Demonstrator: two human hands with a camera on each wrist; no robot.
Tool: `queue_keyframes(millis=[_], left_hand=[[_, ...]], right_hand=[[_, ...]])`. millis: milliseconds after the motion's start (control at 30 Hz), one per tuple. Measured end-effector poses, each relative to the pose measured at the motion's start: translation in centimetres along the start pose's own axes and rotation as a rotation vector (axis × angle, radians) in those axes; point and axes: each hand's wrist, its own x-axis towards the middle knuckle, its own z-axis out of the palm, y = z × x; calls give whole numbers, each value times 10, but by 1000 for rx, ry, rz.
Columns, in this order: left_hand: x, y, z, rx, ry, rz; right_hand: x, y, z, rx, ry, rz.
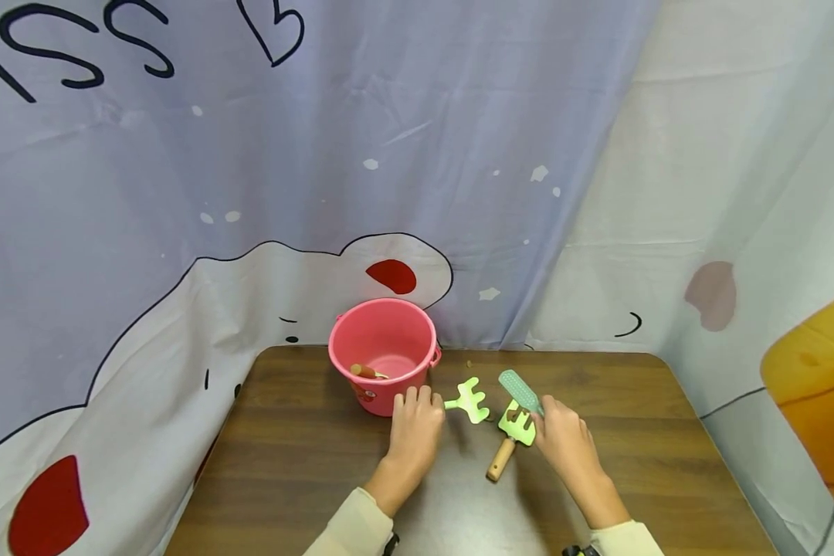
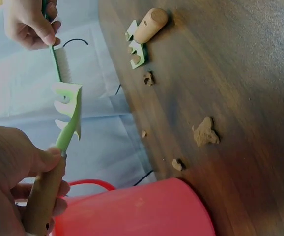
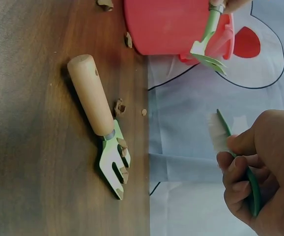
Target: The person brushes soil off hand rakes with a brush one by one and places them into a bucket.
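My left hand (image 1: 415,432) grips the wooden handle of a small light-green hand rake (image 2: 71,110), its prongs held up off the table. In my right hand (image 1: 567,436) is a green brush (image 1: 519,390) with white bristles (image 3: 217,132), pinched between thumb and fingers. The rake's prongs and the brush head are near each other, with a gap between them in the head view. Below them a light-green garden fork (image 3: 113,160) with a wooden handle lies on the table, brown crumbs on its tines. The pink bucket (image 1: 382,328) stands beside my left hand.
Inside the bucket leans a wooden-handled tool (image 1: 364,371), mostly hidden. Several brown clumps (image 2: 206,132) lie on the wooden table (image 1: 285,448) between bucket and fork. A printed curtain (image 1: 459,193) hangs right behind the table's far edge.
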Motion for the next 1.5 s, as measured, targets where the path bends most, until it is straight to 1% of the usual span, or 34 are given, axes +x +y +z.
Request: queue_keyframes(millis=[167, 400, 500, 733, 800, 867, 1033, 1133, 1267, 1367, 1500], left_hand=[[-3, 0, 0, -60, -42, -18], [-4, 2, -1, -172, -141, -98], [-3, 2, -3, -209, -168, -120], [-3, 1, -3, -349, -243, -182], [-3, 1, -2, -381, -256, -195], [-4, 1, -1, -398, -258, -201], [-4, 1, 0, -401, -255, -201], [-5, 1, 0, -413, -267, -189], [-9, 1, 3, -422, -272, -152], [-11, 0, 5, -427, -249, -139], [-13, -2, 7, -456, -212, -143]], right_hand=[[-2, 3, 1, 45, 24, -28], [-1, 4, -1, 105, 79, -50], [-2, 4, -3, 124, 92, -53], [-2, 2, -9, 149, 92, -55], [-2, 2, -10, 154, 89, -56], [-2, 2, -12, 159, 85, -58], [-3, 1, -14, 162, 65, -51], [-5, 0, -14, 164, 44, -41], [-7, -2, -15, 167, 38, -39], [-8, -2, -15, 172, 52, -49], [-8, -3, -15, 177, 65, -60]])
